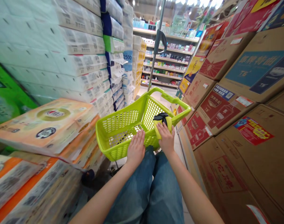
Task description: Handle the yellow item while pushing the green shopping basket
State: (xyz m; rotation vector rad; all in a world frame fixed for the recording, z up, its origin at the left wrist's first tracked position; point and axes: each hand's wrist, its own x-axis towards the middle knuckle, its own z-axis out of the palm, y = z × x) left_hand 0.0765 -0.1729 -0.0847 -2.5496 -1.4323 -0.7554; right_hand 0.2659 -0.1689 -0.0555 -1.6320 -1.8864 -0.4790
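A lime-green plastic shopping basket (120,119) with perforated walls stands in front of my knees, tilted in view. On its near rim rests my left hand (136,146), fingers stretched out and together, holding nothing. My right hand (166,137) is closed over a folded yellow cloth (158,130) with black parts on top, pressed against the basket's near right corner. The fingers partly cover the cloth. Just beyond this corner, the basket's thick green handle (172,99) curves along the right end. Little shows inside the basket apart from its perforated floor.
Stacked tissue packs (83,40) line the left, with orange packs (46,121) lower and closer. Cardboard cartons (244,149) form a wall on the right. A grey pole (153,65) with a dark handle rises behind the basket. Stocked shelves (170,59) stand at the back.
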